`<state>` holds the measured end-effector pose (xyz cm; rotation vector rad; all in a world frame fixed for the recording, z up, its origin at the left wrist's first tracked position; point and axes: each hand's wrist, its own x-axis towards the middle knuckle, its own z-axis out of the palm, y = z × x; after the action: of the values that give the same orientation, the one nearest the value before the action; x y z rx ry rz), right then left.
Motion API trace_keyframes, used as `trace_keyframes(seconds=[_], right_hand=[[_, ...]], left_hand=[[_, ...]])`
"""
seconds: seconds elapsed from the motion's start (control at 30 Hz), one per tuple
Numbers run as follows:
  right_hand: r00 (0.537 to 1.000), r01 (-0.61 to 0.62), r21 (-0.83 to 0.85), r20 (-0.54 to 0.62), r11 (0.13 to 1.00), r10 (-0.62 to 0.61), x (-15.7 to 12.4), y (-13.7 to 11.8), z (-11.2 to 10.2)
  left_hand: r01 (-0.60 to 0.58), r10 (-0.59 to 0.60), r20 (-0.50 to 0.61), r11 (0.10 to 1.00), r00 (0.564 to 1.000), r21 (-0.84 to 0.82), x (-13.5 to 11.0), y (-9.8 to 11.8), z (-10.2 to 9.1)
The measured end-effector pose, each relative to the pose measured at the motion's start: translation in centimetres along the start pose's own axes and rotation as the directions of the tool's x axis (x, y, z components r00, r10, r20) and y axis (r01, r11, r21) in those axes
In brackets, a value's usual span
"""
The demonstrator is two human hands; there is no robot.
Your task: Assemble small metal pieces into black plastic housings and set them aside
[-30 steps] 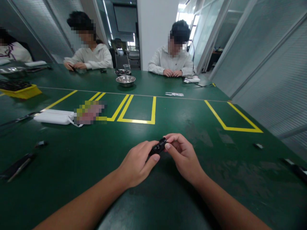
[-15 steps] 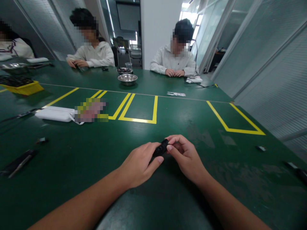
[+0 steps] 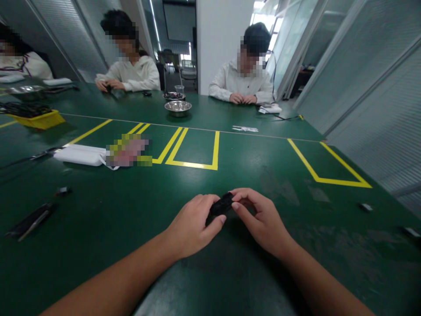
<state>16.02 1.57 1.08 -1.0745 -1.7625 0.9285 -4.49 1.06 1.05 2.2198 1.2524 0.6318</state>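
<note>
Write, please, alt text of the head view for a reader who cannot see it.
The left hand and right hand hold a black part at a green table. Further back are yellow tape and a metal bowl, with three people seated beyond.

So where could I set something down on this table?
There's bare tabletop between the middle yellow tape outline and the right-hand tape outline, and between the left hand and the long black item. It's crowded beyond that, around the white case and yellow bin, and where the right hand and left hold the black part.
</note>
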Motion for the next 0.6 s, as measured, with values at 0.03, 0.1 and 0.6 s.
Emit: trace_keyframes(seconds=[0.03,0.1,0.6], right_hand=[[0.999,0.034,-0.062,0.007,0.997,-0.033,-0.04,-0.04,-0.13],[0.996,0.085,-0.150,0.017,0.985,-0.083,-0.10,-0.11,-0.31],[0.977,0.214,-0.388,0.110,0.897,-0.185,-0.57,-0.53,-0.63]], left_hand=[[0.005,-0.005,0.002,1.000,1.000,-0.002,0.03,0.02,-0.01],[0.007,-0.007,0.001,1.000,1.000,-0.008,0.06,0.04,-0.03],[-0.048,0.049,-0.066,0.999,0.997,0.015,-0.10,-0.06,0.13]])
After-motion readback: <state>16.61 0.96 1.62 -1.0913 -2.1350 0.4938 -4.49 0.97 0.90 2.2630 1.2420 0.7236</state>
